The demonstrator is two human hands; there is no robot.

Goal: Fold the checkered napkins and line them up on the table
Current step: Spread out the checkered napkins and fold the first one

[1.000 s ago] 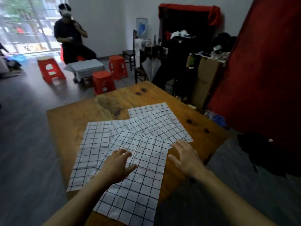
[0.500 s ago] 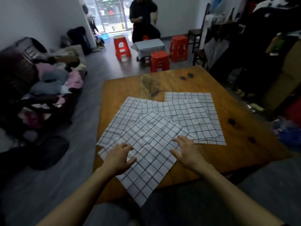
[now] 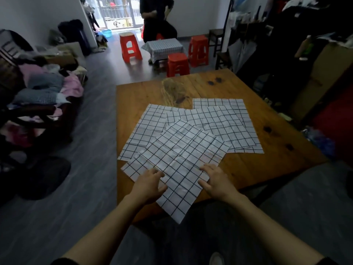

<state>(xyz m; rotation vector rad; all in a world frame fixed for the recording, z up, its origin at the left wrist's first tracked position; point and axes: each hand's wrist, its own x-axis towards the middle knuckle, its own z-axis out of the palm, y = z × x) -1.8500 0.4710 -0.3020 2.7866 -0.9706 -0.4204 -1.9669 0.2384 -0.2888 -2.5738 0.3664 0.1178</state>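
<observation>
Surface: a wooden table [image 3: 267, 111] is seen from above, its near edge toward the wearer.
Napkins: several checkered napkins are spread flat and overlapping in a loose fan over the middle and near part of the table; at least four sheets can be told apart, the exact count cannot.
Top napkin [image 3: 181, 159]: it lies turned on the diagonal over the others, creases are visible in it, and its near corner overhangs the table's front edge.
Far-right napkin [image 3: 219, 104]: it lies squarest to the table, partly covered by the sheets nearer the wearer.
Left napkin [image 3: 149, 123]: it is partly tucked under the top sheet.
Left hand [image 3: 148, 185]: it is laid on the near left part of the top napkin, fingers loosely spread and bent; nothing is seen to be pinched.
Right hand [image 3: 215, 180]: it is laid at the top napkin's near right edge, fingers fairly straight and spread, resting rather than grasping.
Progress: no napkin is seen folded and no row is seen formed; the task is judged to be at its very start.
Remaining: every sheet is left to be folded and then lined up.
Step in hand: the top napkin is judged to be the first one taken up, probably being squared or flattened.
Background: red plastic stools [image 3: 178, 64] and a seated person [image 3: 158, 20] are seen beyond the table.
</observation>
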